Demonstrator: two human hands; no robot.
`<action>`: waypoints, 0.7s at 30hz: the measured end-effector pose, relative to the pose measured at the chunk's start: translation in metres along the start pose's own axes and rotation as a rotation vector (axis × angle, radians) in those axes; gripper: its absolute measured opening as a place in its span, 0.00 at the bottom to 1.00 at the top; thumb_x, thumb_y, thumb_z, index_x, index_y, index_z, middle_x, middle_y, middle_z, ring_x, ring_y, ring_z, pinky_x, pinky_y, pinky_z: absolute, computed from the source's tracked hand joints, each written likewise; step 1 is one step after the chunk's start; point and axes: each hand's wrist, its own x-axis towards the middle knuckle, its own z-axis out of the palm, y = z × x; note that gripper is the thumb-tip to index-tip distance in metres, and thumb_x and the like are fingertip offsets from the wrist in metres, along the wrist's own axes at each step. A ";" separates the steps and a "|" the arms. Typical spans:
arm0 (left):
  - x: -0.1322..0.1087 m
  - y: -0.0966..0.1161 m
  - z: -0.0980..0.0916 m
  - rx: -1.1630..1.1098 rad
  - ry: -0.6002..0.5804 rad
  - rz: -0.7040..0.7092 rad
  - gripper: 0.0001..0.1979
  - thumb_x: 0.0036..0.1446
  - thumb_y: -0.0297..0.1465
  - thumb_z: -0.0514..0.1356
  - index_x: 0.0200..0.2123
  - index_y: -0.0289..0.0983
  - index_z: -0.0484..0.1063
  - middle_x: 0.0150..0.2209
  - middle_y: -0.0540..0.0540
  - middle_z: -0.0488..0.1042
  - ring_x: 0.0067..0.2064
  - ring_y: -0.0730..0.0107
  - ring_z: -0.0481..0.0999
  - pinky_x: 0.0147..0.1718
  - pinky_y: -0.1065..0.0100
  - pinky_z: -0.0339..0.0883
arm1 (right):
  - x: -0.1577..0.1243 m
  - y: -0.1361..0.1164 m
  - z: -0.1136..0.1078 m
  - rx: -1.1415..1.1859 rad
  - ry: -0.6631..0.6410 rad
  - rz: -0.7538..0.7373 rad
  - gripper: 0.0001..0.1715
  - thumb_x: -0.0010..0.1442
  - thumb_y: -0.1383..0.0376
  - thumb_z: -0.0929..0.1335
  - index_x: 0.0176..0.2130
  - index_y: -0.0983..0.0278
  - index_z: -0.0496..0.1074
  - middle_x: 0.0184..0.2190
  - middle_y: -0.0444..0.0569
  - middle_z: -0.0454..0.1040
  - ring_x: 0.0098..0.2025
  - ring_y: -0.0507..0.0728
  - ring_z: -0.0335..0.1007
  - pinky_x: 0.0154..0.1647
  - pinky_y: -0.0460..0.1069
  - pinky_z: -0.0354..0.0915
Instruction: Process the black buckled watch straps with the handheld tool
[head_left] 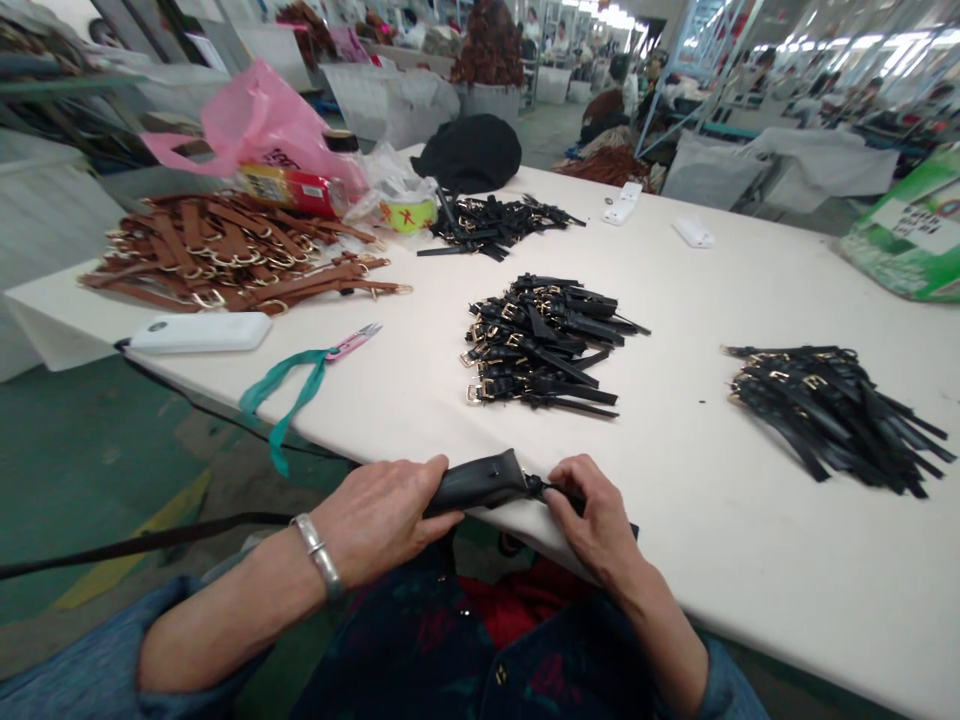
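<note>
My left hand [390, 510] is wrapped around a black hand-held tool [480, 482], shaped like a hair clipper, at the table's front edge. Its wide end points right. Between thumb and fingers, my right hand [592, 510] pinches a small black strap [570, 497], partly hidden by the fingers. One end of this strap meets or nearly meets the tool's end; which, I cannot tell. Just beyond the hands lies a pile of black buckled straps [547, 345]. A second black strap pile [832, 405] rests to the right.
Left on the white table [667, 440] are pink thread snips [352, 342] with a teal ribbon [304, 375], a white phone-like device [199, 332] and brown straps [217, 250]. A pink bag [259, 120], black cap [472, 152] and more black straps [499, 222] lie farther back.
</note>
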 end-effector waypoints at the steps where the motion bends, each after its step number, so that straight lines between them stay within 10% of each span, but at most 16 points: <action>1: 0.000 0.000 0.000 -0.005 0.001 -0.002 0.17 0.53 0.45 0.49 0.37 0.38 0.65 0.30 0.42 0.74 0.33 0.57 0.74 0.30 0.65 0.62 | -0.001 0.001 0.002 -0.032 0.009 -0.019 0.04 0.53 0.66 0.66 0.33 0.62 0.68 0.31 0.47 0.67 0.34 0.55 0.62 0.36 0.50 0.60; 14: 0.000 0.000 -0.002 0.014 -0.012 0.010 0.18 0.54 0.45 0.49 0.39 0.39 0.65 0.33 0.43 0.75 0.35 0.58 0.74 0.31 0.65 0.64 | 0.005 -0.005 0.010 -0.358 0.039 -0.144 0.07 0.56 0.71 0.62 0.30 0.63 0.68 0.31 0.50 0.68 0.37 0.57 0.61 0.37 0.52 0.55; 21: 0.003 0.001 -0.004 0.013 -0.021 0.005 0.17 0.54 0.45 0.49 0.38 0.39 0.65 0.32 0.42 0.75 0.34 0.58 0.74 0.30 0.65 0.63 | 0.014 -0.015 0.009 0.039 -0.016 -0.022 0.08 0.59 0.67 0.60 0.28 0.62 0.63 0.29 0.44 0.66 0.34 0.53 0.61 0.39 0.49 0.56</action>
